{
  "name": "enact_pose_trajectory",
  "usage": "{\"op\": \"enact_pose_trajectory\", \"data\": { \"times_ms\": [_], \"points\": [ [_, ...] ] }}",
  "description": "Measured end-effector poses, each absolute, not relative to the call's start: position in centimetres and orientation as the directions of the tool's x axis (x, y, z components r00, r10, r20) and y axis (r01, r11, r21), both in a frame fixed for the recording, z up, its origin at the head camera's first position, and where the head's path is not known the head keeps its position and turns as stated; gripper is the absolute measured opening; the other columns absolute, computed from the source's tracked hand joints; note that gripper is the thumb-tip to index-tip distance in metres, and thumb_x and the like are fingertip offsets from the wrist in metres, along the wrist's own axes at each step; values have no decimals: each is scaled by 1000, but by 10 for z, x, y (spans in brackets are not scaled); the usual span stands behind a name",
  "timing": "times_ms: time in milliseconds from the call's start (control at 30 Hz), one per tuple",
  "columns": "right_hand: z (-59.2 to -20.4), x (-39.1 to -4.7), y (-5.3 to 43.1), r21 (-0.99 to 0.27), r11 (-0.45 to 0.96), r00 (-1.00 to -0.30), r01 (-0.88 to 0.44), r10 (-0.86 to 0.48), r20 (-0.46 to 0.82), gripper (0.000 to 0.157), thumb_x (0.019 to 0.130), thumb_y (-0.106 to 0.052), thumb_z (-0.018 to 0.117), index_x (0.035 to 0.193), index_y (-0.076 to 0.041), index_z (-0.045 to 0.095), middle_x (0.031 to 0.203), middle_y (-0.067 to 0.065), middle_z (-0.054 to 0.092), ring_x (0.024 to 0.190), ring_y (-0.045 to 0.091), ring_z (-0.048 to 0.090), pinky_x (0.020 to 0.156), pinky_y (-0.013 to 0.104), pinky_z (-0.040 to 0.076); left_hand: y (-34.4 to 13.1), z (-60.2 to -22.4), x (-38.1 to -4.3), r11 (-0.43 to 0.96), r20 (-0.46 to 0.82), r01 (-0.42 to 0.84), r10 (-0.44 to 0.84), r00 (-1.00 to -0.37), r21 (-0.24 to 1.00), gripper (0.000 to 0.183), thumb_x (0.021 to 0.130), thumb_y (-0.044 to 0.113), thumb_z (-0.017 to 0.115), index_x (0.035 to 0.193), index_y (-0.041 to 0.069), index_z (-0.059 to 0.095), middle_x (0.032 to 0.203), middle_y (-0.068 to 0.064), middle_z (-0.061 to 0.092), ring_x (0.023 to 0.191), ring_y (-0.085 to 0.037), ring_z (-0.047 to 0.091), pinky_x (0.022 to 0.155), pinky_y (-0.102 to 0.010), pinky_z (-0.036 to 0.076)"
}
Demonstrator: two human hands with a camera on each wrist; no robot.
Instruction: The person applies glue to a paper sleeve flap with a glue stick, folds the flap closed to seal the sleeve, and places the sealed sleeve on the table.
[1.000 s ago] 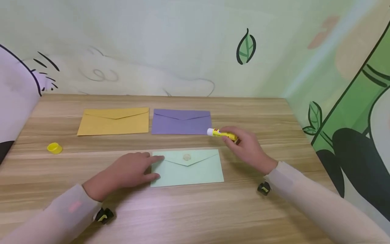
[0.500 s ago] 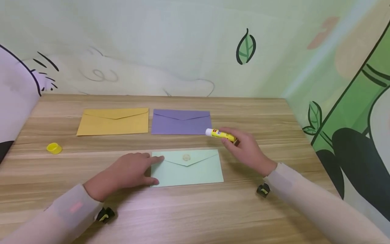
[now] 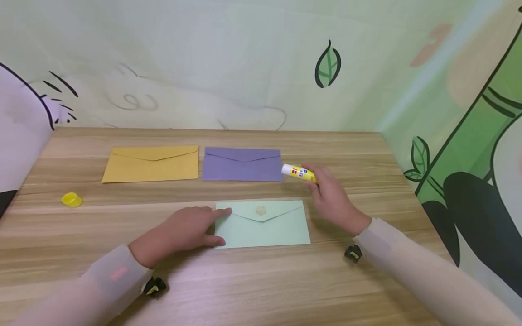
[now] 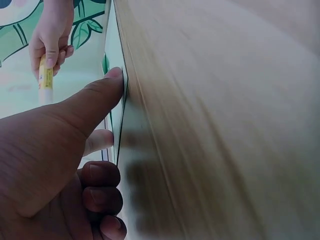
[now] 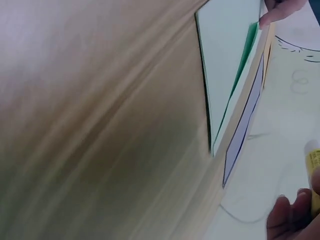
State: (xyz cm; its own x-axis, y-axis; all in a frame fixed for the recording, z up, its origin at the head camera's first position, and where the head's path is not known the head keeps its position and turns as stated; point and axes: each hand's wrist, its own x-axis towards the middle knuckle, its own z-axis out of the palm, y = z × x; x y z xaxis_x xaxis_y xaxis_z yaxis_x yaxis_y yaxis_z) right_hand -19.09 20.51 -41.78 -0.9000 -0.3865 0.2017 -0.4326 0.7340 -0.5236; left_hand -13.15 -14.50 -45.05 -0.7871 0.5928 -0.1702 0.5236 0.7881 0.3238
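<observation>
My left hand (image 3: 183, 230) rests its straight index finger and thumb on the left end of a pale green envelope (image 3: 267, 233) with a round sticker on its flap. In the left wrist view, the other fingers (image 4: 101, 200) are curled at the envelope's edge. Above the table, past that envelope's upper right corner, my right hand (image 3: 335, 201) grips a yellow glue stick (image 3: 299, 173), its white end pointing left. The right wrist view has part of the glue stick (image 5: 314, 159) at its right edge, and the green envelope's flap stands slightly raised there.
A yellow envelope (image 3: 152, 170) and a purple envelope (image 3: 241, 170) lie side by side toward the table's back. At the left sits a small yellow cap (image 3: 71, 199). A printed wall covering (image 3: 204, 68) rises behind the wooden table (image 3: 228, 290).
The green envelope has slid a little to the right along with my left hand. My right hand has shifted slightly up and right with the glue stick, turning its label more into view.
</observation>
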Motion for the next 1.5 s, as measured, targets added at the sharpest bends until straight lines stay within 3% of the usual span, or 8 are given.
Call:
{"op": "enact_pose_trajectory", "data": {
  "times_ms": [100, 300, 500, 633, 733, 867, 1267, 1500],
  "points": [
    [-418, -192, 205, -511, 760, -914, -400, -371, 165, 40, 103, -8, 53, 141, 0, 46, 120, 18, 57, 95, 28, 58, 79, 42, 51, -141, -450, -132, 794, -178, 520, 587, -789, 313, 78, 85, 53, 74, 148, 14, 49, 83, 3, 56, 70, -12, 47, 62, -32, 44],
    [-417, -191, 205, -528, 772, -932, -354, -340, 128, 35, 104, -20, 54, 132, 1, 53, 112, 14, 58, 85, 25, 55, 71, 37, 47, -137, -448, -133, 802, -189, 517, 581, -792, 299, 78, 85, 53, 74, 148, 14, 50, 84, 2, 56, 69, -13, 46, 62, -32, 43],
    [-419, -191, 208, -571, 751, -938, -330, -329, 110, 34, 104, -22, 54, 130, 0, 60, 118, 13, 56, 92, 25, 55, 80, 40, 48, -135, -448, -134, 802, -198, 514, 581, -790, 304, 78, 85, 53, 74, 148, 15, 50, 80, 4, 53, 68, -13, 46, 61, -31, 42],
    [-419, -191, 208, -591, 724, -925, -355, -363, 111, 32, 105, -17, 50, 130, 1, 56, 103, 15, 61, 86, 26, 55, 78, 42, 48, -135, -447, -135, 801, -193, 515, 581, -790, 305, 78, 85, 53, 74, 148, 15, 50, 86, 1, 59, 71, -13, 48, 64, -33, 45],
    [-419, -190, 207, -620, 708, -926, -340, -367, 89, 31, 107, -18, 46, 131, 0, 53, 90, 12, 57, 75, 23, 50, 68, 38, 46, -135, -448, -135, 802, -194, 516, 581, -791, 299, 78, 85, 53, 74, 148, 15, 50, 96, -3, 64, 75, -13, 50, 68, -35, 48],
    [-419, -190, 207, -650, 692, -931, -314, -358, 68, 32, 108, -21, 45, 132, -2, 52, 83, 8, 50, 68, 20, 45, 61, 34, 43, -135, -448, -136, 803, -202, 516, 581, -789, 298, 78, 85, 53, 74, 148, 15, 50, 94, -2, 64, 75, -14, 49, 68, -35, 48],
    [-412, -185, 209, -666, 670, -926, -329, -367, 89, 37, 108, -30, 43, 134, -6, 51, 86, 7, 52, 70, 21, 47, 62, 34, 44, -122, -454, -142, 792, -193, 525, 594, -781, 311, 80, 89, 57, 68, 153, 17, 43, 73, 5, 48, 68, -12, 44, 62, -31, 40],
    [-411, -184, 213, -649, 684, -928, -334, -359, 100, 40, 108, -34, 42, 135, -6, 51, 86, 7, 52, 70, 21, 47, 60, 34, 45, -98, -455, -148, 780, -165, 554, 611, -774, 291, 80, 88, 58, 68, 151, 16, 46, 75, 1, 56, 71, -15, 52, 64, -36, 47]
  ]
}}
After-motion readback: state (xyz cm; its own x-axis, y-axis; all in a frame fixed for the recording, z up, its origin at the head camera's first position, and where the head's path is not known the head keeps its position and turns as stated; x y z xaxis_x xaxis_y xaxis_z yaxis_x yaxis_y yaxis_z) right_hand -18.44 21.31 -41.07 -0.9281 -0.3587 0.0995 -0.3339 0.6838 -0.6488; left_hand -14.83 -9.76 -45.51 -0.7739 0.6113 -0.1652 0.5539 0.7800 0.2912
